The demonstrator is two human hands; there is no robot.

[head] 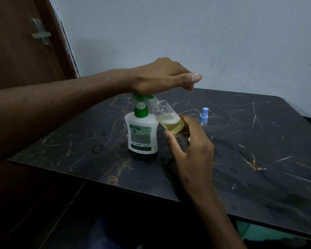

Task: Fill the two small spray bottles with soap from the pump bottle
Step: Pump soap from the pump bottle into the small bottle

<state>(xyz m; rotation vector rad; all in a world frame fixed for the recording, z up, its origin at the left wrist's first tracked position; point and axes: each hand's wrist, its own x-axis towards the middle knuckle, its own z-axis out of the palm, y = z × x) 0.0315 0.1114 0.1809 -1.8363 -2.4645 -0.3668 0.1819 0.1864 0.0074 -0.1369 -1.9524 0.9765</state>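
Note:
A white pump bottle (142,133) with a green pump head stands upright on the dark marble table (250,159). My left hand (162,77) rests palm-down on the pump head, thumb straight. My right hand (188,146) grips an uncapped small clear bottle (167,117), tilted so that its threaded neck sits under the pump spout. Yellow soap with foam on top fills its lower part. A second small spray bottle (204,116) with a blue sprayer stands upright just behind my right hand.
A brown door (22,42) with a metal latch is at the back left, and a pale wall runs behind the table. A small white object (188,140) peeks out by my right fingers. Green cloth (255,232) shows below the table's front right edge.

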